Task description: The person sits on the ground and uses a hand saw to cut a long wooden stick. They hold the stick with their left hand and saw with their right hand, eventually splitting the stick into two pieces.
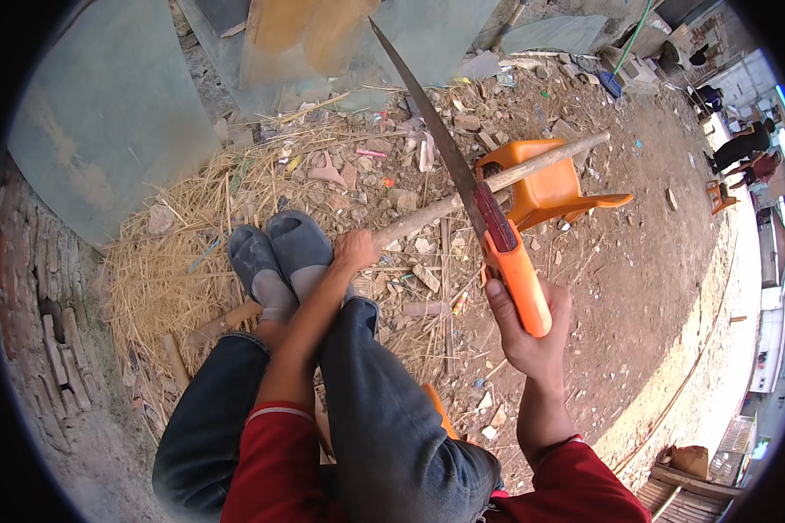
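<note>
Your left hand (355, 250) grips the wooden pole (488, 186) lying on the orange stool (545, 187); your right hand (528, 327) clasps the saw (462, 166)

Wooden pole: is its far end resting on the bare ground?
No. The wooden pole lies across the overturned orange plastic stool, its near end gripped by the left hand; the right hand holds the saw.
</note>
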The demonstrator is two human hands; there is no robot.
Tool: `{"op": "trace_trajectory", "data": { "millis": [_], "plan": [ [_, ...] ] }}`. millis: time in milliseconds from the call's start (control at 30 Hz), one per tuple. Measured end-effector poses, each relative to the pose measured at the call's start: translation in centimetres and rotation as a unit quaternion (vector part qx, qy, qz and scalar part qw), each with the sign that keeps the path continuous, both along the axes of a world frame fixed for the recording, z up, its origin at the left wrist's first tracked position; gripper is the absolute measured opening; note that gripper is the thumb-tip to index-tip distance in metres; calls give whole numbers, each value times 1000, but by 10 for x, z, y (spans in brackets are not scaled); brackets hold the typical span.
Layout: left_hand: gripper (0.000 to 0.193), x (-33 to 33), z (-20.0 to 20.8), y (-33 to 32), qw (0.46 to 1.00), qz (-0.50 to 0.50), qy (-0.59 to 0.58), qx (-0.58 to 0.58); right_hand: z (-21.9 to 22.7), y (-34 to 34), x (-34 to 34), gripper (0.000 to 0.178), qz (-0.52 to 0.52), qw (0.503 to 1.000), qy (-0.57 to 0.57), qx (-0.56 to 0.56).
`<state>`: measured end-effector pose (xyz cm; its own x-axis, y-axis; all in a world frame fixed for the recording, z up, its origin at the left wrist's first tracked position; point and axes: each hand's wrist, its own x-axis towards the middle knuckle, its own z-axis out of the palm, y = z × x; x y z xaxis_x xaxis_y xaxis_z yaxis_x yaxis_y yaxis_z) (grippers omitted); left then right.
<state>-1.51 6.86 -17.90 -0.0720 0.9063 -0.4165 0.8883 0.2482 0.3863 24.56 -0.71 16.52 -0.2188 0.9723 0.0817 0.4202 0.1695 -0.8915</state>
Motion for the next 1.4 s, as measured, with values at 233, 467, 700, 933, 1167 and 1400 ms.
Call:
{"op": "trace_trajectory", "data": {
  "millis": [233, 467, 700, 933, 1167, 1400],
  "plan": [
    [43, 5, -5, 4, 999, -6, 10, 34, -128, -41, 36, 21, -18, 991, -119, -57],
    [36, 16, -5, -9, 999, -3, 23, 48, -160, -69, 63, 15, -1, 983, -113, -144],
    [40, 26, -3, -17, 1000, -3, -13, -27, -166, -78, 65, 11, -11, 975, -104, -196],
    [38, 25, 1, -15, 1000, -1, 2, -13, -166, -129, 89, 15, -4, 981, -95, -169],
    [27, 31, -12, -17, 1000, -12, 23, 7, -200, -114, 90, 20, -3, 980, -101, -169],
    [37, 24, -3, -11, 1000, -3, 14, -26, -173, -37, 75, 15, -36, 981, -86, -172]
  ]
}}
